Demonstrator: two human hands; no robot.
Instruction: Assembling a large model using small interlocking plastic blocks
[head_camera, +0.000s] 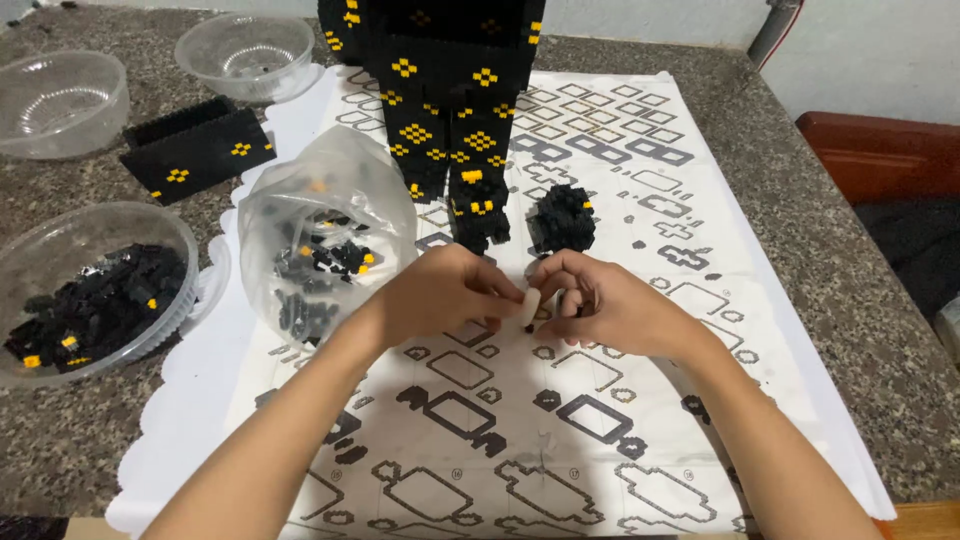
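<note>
left hand (440, 295) and right hand (600, 305) meet over instruction sheet (560, 420), fingertips pinched together on tiny black brick (529, 326). brick likely light, rigid, slippery, easily dropped; best gripped by sides. block model (450, 120) just behind, bag of bricks (320, 240) left.

Two hands met over a printed instruction sheet (560, 420).
The left hand (445, 295) and right hand (600, 305) pinched a tiny black brick (529, 327) below the black-and-yellow brick model (450, 120).
</note>
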